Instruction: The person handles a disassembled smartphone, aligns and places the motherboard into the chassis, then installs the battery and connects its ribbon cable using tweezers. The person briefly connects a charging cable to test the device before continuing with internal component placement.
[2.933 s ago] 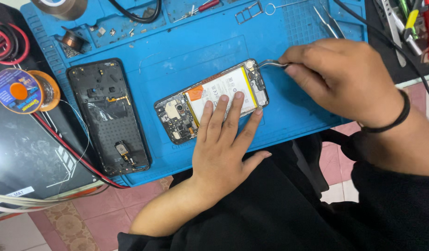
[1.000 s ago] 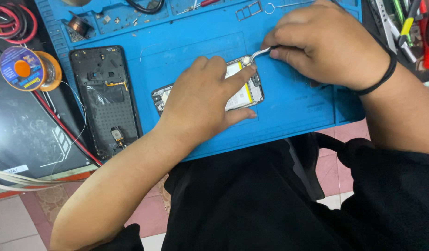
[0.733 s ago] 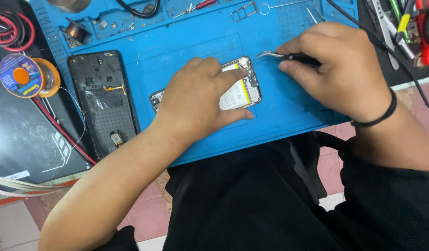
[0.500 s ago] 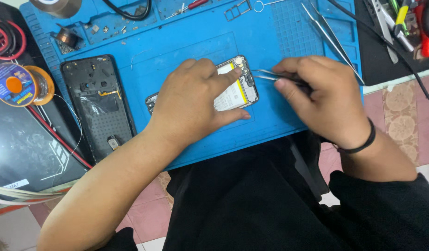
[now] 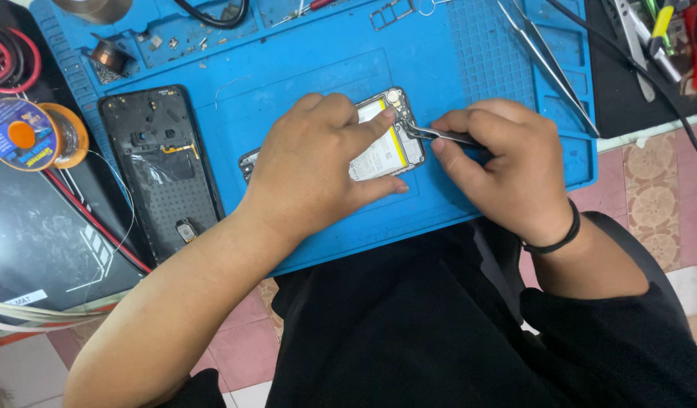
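An opened phone (image 5: 386, 147) with a white battery lies on the blue repair mat (image 5: 288, 68). My left hand (image 5: 314, 166) lies flat over most of it and presses it down, index finger stretched toward its upper right corner. My right hand (image 5: 503, 162) grips metal tweezers (image 5: 432, 134), whose tips touch the phone's right edge near the battery. Most of the phone's left part is hidden under my left hand.
A black phone back cover (image 5: 163, 170) lies on the mat's left side. A solder spool (image 5: 35, 136) and red and black cables (image 5: 8, 57) sit further left. Long tweezers (image 5: 545, 60) rest at the mat's upper right, and hand tools (image 5: 658, 38) on a black mat beyond.
My left hand moved up from the phone's lower edge to cover it. My right hand came down from the upper right corner to the phone's right edge with the tweezers.
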